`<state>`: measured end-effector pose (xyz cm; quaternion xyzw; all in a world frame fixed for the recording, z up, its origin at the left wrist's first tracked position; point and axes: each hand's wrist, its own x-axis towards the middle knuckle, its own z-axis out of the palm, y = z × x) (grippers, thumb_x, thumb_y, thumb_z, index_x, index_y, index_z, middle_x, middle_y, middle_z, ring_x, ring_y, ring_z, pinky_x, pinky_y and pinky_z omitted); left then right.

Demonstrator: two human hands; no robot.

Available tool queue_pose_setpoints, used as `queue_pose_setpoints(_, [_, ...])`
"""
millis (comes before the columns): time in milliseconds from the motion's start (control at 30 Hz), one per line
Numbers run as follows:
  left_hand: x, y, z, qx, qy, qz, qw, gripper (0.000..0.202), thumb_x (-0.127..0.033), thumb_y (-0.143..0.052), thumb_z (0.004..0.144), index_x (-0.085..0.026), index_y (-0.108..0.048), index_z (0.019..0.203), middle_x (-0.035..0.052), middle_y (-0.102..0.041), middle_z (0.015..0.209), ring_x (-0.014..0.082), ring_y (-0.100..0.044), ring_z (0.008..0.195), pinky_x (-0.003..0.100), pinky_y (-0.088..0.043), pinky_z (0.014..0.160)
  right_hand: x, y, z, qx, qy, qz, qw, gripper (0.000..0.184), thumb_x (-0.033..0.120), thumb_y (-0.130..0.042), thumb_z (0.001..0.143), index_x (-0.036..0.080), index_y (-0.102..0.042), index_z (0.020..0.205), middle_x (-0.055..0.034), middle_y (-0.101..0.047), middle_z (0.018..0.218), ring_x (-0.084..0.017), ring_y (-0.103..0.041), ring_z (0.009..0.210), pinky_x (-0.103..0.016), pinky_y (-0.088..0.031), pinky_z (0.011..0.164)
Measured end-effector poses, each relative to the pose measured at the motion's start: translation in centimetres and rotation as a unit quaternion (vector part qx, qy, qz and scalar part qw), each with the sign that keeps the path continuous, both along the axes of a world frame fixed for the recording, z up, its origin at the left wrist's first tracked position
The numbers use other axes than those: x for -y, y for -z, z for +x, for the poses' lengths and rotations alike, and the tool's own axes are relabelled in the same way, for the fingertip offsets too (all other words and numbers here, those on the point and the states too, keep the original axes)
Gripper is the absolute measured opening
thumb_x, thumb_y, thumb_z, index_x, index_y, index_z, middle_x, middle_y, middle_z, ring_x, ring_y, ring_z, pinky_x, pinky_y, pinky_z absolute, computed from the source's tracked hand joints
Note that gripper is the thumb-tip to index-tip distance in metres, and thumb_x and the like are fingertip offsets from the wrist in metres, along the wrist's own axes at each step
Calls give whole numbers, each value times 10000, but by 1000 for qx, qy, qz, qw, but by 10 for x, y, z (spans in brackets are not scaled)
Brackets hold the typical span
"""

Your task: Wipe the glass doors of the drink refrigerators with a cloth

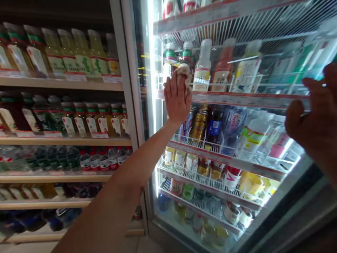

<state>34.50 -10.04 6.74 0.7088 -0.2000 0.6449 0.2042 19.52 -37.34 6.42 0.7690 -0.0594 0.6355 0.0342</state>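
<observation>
pressing against the glass front (184, 230) of a lit cooler (160, 234) is done by the left hand (177, 100), under whose straightened fingers a pale, crumpled cloth (184, 70) is held. the cloth is seen at the upper left part of the cooler, before a row of upright bottles, and it is shown past the fingertips and beside the hand. the left grip is thus taken up by the cloth. the right hand (312, 105) is raised at the right side of the cooler, with its fingers parted and its grip open; whether the glass is touched by it cannot be told.

along the left inner edge of the cooler, a bright light strip (151, 52) is mounted. inside the cooler, just right of the cloth, a clear bottle with a white cap (202, 65) is stood, followed by a reddish-orange bottle (223, 66). one shelf lower in the cooler, a gold container (200, 124), a dark bottle with a blue label (214, 127) and a clear bottle with a green and yellow label (253, 137) are lined up. farther down in the cooler, a yellow package (252, 184) is placed beside a red-and-white container (232, 177).

to the left of the cooler, a shelving unit (52, 141) is filled with bottles, among them red-capped ones (94, 161).
</observation>
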Motion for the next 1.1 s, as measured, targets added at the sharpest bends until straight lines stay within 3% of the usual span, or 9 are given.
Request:
queue_pose_setpoints(133, [24, -21, -17, 56, 72, 215, 972, 501, -413, -251, 931, -201, -321, 1379, 45, -273, 1490, 202, -31, 1410, 452, -89, 1153, -3, 7, 8, 65, 43, -20, 997, 430, 339, -359, 816, 276, -595, 1170, -75, -457, 1375, -276, -382, 1297, -527, -280, 983])
queue_pose_setpoints(233, [6, -45, -12, 114, 107, 365, 918, 446, -383, -285, 931, -249, -367, 1349, 3, -324, 1466, 172, -131, 1400, 402, -157, 1150, 2, 6, 20, 108, 45, -66, 991, 426, 331, -377, 810, 271, -578, 1181, -77, -497, 1340, -248, -406, 1285, -496, -298, 1010])
queue_pose_setpoints(400, [-38, -89, 25, 102, 57, 19, 993, 502, -351, -255, 929, -101, -336, 1357, 141, -321, 1453, 237, -104, 1405, 480, -156, 1145, 12, -2, 29, 165, 44, -175, 970, 485, 317, -375, 825, 235, -455, 1296, -88, -510, 1331, -211, -396, 1299, -445, -298, 1066])
queue_pose_setpoints(467, [-29, -83, 25, 122, 63, 37, 990, 517, -361, -284, 922, -92, -324, 1362, 153, -292, 1465, 255, -63, 1407, 490, -138, 1146, 10, -2, 27, 172, 57, -188, 965, 484, 298, -387, 828, 223, -445, 1303, -94, -506, 1335, -213, -397, 1298, -440, -303, 1068])
queue_pose_setpoints(633, [1, -64, 6, 199, 120, 372, 899, 468, -379, -313, 924, -231, -339, 1368, 26, -320, 1470, 188, -111, 1405, 398, -143, 1158, 4, 7, 25, 146, 62, -160, 974, 461, 232, -408, 837, 182, -456, 1292, -109, -479, 1357, -235, -384, 1306, -466, -313, 1060])
queue_pose_setpoints(767, [-7, -98, 8, 126, 104, 148, 976, 489, -356, -264, 928, -162, -341, 1370, 93, -290, 1479, 240, -95, 1407, 475, -132, 1144, -6, 11, 25, 162, 58, -117, 978, 432, 192, -408, 844, 178, -480, 1270, -116, -499, 1334, -242, -399, 1294, -483, -319, 1057])
queue_pose_setpoints(833, [0, -106, 4, 107, 110, 113, 982, 502, -337, -280, 916, -133, -338, 1371, 114, -254, 1491, 266, -70, 1407, 493, -115, 1140, -25, 1, 23, 185, 25, -117, 975, 422, 203, -414, 850, 190, -483, 1266, -107, -473, 1356, -248, -384, 1303, -495, -328, 1052])
queue_pose_setpoints(967, [30, -85, -15, 121, 163, 250, 947, 571, -292, -377, 863, -129, -275, 1401, 95, -226, 1504, 247, -69, 1408, 434, -101, 1152, -97, -41, 34, 144, -136, -120, 973, 476, 257, -282, 897, 231, -335, 1370, -56, -358, 1438, -199, -320, 1341, -468, -336, 1073])
queue_pose_setpoints(1100, [11, -67, -7, 98, 190, 188, 959, 703, -425, -395, 861, -90, -155, 1430, 157, -175, 1509, 265, -59, 1408, 482, -87, 1139, -165, -70, 72, 40, -115, -48, 991, 531, 298, -181, 910, 208, -226, 1431, -47, -346, 1447, -195, -241, 1373, -467, -273, 1114])
